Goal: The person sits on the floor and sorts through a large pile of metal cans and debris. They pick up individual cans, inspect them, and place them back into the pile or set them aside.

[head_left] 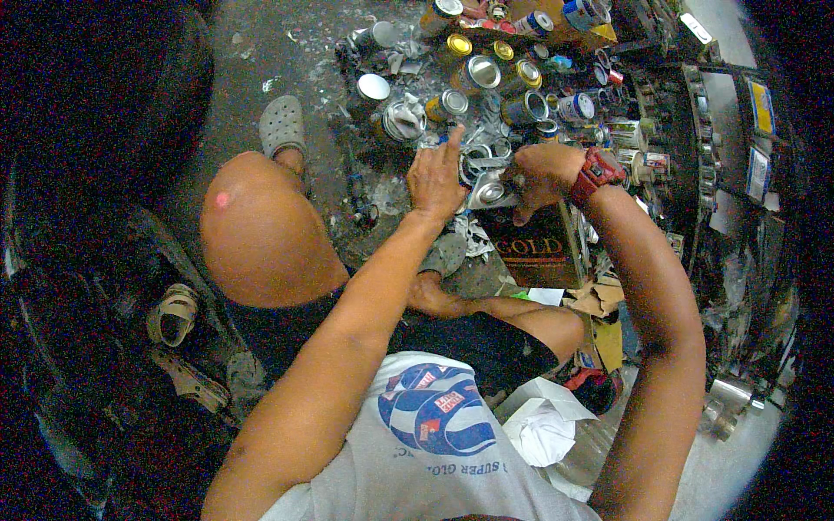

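Note:
My left hand (437, 180) is held with its fingers stretched out, beside an open paint can (476, 165) and several small cans. Across from it, my right hand (546, 178), below a red wristwatch (599, 173), bends down with curled fingers at a silver metal top with a round cap (492, 192). What those fingers grip is hidden. A dark rectangular container (537, 247) with gold markings stands just below the silver top; whether they are one piece I cannot tell.
Many paint cans crowd the floor ahead, among them a wide silver-lidded can (483, 73) and one stuffed with crumpled paper (404, 119). Racks of cans (705, 130) line the right. A white box with paper (540, 430) sits by my right elbow; loose sandals (174, 314) lie left.

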The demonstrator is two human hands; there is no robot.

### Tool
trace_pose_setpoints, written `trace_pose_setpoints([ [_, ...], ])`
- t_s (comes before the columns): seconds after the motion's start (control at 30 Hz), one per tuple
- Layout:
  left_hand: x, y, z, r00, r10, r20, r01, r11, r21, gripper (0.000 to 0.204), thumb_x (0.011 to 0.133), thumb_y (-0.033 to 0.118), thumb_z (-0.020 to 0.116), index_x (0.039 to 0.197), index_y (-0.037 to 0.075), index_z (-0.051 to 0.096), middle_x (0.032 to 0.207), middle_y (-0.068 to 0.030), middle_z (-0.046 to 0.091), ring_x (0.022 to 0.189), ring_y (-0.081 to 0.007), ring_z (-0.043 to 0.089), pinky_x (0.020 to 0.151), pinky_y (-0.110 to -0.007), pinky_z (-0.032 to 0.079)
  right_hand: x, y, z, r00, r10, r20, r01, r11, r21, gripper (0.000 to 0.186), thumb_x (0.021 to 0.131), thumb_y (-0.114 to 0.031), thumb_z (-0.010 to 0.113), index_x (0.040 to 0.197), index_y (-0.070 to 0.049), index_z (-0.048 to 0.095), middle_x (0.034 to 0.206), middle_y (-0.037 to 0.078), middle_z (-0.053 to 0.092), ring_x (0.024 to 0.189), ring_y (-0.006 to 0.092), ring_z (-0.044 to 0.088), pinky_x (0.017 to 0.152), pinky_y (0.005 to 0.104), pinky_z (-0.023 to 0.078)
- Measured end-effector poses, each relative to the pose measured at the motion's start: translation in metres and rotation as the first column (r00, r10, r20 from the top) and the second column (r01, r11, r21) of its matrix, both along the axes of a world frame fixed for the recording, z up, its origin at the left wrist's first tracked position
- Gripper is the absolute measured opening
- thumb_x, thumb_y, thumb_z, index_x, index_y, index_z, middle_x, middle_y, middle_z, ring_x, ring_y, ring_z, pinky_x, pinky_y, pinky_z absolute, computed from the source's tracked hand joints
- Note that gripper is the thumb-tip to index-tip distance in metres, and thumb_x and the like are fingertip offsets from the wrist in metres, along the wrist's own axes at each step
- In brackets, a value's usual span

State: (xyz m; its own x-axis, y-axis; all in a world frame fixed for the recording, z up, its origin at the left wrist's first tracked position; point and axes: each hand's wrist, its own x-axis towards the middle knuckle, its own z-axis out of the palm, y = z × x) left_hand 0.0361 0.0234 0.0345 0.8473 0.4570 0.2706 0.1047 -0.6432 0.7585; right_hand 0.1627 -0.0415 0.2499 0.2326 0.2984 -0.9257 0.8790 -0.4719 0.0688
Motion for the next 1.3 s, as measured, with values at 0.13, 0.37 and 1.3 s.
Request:
trace_pose_setpoints([
  [0.13,0.001,-0.002,-0.001,0.999,-0.007,0.033,0.007,1.000,0.001,0.107,0.060,0.013,0.088,0.157,0.018,0.042,0.096,-0.0112,0.065,0.091,-0.0345,0.063,0.082,-0.047,0.054,0.006,-0.006,-0.005,1.000,-0.014,-0.011,0.014,1.000,-0.018,0.076,0.061,-0.055,0.090,0.123,-0.013,0.076,0.109,0.017,0.078,0.100,0.0395,0.075,0.088,0.0481,0.060],
  [0.37,0.001,-0.002,0.002,0.999,-0.011,0.047,0.011,1.000,-0.011,0.110,0.058,0.009,0.087,0.158,0.016,0.041,0.096,-0.0116,0.065,0.090,-0.0344,0.063,0.083,-0.046,0.054,0.002,0.007,0.004,1.000,-0.018,0.013,0.019,0.998,-0.056,0.076,0.061,-0.057,0.090,0.120,-0.011,0.077,0.107,0.017,0.078,0.099,0.0391,0.075,0.088,0.0484,0.060],
  [1.3,0.006,-0.014,-0.003,0.998,-0.067,-0.018,0.068,0.998,0.011,0.110,0.059,0.014,0.091,0.156,0.013,0.041,0.097,-0.0118,0.068,0.091,-0.0354,0.065,0.089,-0.045,0.053,0.018,-0.023,-0.020,0.999,-0.023,-0.042,0.021,0.999,-0.049,0.079,0.059,-0.053,0.092,0.126,-0.014,0.075,0.113,0.017,0.077,0.106,0.0380,0.073,0.093,0.0472,0.058],
])
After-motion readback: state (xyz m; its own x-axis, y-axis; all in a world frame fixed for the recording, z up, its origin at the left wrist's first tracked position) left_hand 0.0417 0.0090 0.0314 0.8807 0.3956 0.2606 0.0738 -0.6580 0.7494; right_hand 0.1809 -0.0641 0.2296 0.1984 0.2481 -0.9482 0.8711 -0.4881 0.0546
